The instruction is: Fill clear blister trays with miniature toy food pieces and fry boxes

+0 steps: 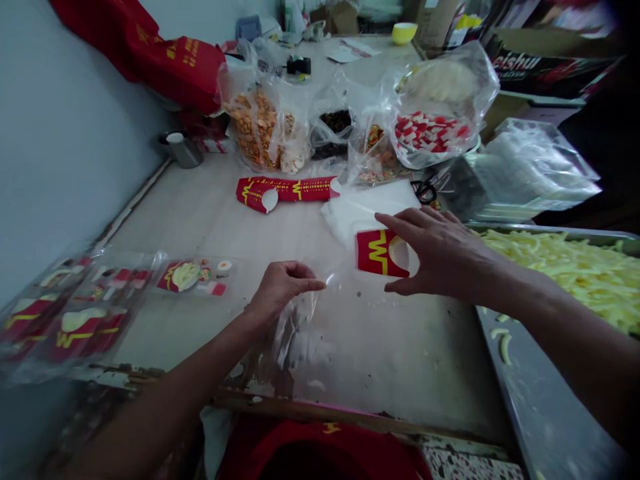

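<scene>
My left hand (290, 285) pinches the edge of a clear plastic bag (295, 340) between thumb and fingertips; the bag hangs down over the table. My right hand (435, 250) is spread around a small red fries carton (373, 253) with a yellow W-like mark. Its thumb lies beyond the carton's near edge and its fingers beyond the far edge, with gaps visible. Behind the carton are white sheets (345, 213). A row of nested red cartons (287, 191) lies farther back.
Filled clear packets (75, 313) and a single packet (193, 277) lie left. Bags of orange snacks (255, 130) and red-white pieces (430, 133) stand at the back. A metal tray (530, 387) with pale fries-like strips (575, 267) and a clear box (540, 167) are right.
</scene>
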`<state>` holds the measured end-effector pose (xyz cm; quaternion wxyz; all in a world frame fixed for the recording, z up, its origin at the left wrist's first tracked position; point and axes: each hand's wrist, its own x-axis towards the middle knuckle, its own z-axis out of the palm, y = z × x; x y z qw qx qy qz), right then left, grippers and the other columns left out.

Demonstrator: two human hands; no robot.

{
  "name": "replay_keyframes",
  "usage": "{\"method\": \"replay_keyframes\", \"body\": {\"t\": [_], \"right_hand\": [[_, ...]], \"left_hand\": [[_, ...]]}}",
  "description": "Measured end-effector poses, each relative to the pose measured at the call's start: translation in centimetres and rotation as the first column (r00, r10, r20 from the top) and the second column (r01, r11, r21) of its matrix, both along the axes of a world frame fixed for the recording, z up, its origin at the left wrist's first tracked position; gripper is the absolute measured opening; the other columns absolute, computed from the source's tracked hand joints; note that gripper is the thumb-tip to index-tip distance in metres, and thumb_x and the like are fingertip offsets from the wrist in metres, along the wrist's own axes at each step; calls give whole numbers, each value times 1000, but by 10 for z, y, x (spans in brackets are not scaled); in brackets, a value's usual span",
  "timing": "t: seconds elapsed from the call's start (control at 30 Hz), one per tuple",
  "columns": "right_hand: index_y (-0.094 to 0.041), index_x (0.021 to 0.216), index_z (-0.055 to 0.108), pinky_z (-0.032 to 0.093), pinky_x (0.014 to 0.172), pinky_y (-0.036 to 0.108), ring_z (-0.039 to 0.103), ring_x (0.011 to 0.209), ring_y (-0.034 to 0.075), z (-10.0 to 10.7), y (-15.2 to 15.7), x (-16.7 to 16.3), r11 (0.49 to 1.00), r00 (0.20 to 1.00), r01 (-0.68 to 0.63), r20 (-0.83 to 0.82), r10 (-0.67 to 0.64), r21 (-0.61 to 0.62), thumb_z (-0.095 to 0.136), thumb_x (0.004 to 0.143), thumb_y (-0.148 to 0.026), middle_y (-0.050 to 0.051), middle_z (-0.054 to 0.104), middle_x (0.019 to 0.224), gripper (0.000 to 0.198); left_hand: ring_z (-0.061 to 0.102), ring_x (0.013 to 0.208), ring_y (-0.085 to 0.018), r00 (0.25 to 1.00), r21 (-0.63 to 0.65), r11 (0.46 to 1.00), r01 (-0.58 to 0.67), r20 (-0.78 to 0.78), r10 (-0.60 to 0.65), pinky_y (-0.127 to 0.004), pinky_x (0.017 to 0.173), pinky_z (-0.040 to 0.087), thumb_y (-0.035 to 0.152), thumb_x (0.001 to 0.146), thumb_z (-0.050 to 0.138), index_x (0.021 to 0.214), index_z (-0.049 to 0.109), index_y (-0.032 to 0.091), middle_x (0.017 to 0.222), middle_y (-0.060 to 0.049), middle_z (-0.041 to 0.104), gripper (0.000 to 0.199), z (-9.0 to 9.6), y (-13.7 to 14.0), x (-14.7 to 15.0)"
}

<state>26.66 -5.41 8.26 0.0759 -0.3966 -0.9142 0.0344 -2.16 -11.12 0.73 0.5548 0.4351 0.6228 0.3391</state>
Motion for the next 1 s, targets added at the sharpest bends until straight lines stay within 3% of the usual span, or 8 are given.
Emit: {"method": "replay_keyframes", "body": {"t": [0.13, 0.27, 0.5, 0.67, 0.8, 1.0], "right_hand": [[-22, 156, 25, 34, 99, 56, 45, 118, 43, 6, -8, -11, 993, 1000, 22, 18, -25, 114, 76, 74, -60, 16, 52, 132, 104], [-22, 157, 18, 29, 101, 57, 42, 120, 43, 1, -18, -14, 984, 998, 48, 38, -55, 170, 74, 80, -53, 17, 51, 132, 100], [-21, 156, 18, 30, 98, 53, 42, 117, 40, -18, -34, -24, 992, 996, 65, 51, -71, 113, 79, 77, -46, 17, 51, 131, 103], [-23, 157, 12, 33, 95, 51, 43, 116, 40, -26, -36, -37, 988, 993, 117, -37, -114, 106, 78, 77, -51, 17, 50, 132, 107], [-23, 155, 18, 32, 96, 49, 45, 114, 38, -34, -34, -38, 999, 999, 12, 49, -14, 35, 82, 73, -48, 15, 53, 129, 107], [-19, 150, 29, 33, 96, 49, 45, 114, 38, -49, -29, -44, 999, 997, 41, 71, -41, -10, 86, 68, -49, 16, 55, 128, 105]], "left_hand": [[55, 64, -14, 992, 124, 992, 9, -130, 7, -28, 60, 41, 39, 52, 92, 75, 73, 17, 69, -2, 65, 36, 7, -4, 9], [54, 63, -13, 990, 140, 988, 73, -133, -55, -27, 58, 41, 36, 53, 91, 76, 73, 18, 68, 0, 64, 34, 14, -9, 12], [55, 59, -12, 981, 46, 980, 195, 14, -195, -25, 57, 45, 28, 49, 93, 91, 68, 18, 65, 3, 62, 50, 11, -4, 10], [63, 68, -14, 978, -4, 991, 130, 166, -128, -29, 66, 53, 23, 49, 92, 87, 58, 18, 75, -1, 68, 50, -4, 11, 4], [59, 64, -11, 986, 34, 999, 38, 160, -43, -25, 63, 49, 23, 51, 90, 78, 61, 16, 71, 1, 65, 40, -13, 17, -3], [56, 60, -10, 982, -40, 996, 77, 175, -69, -25, 60, 47, 27, 50, 91, 81, 65, 17, 68, 2, 63, 42, -20, 12, -5]]}}
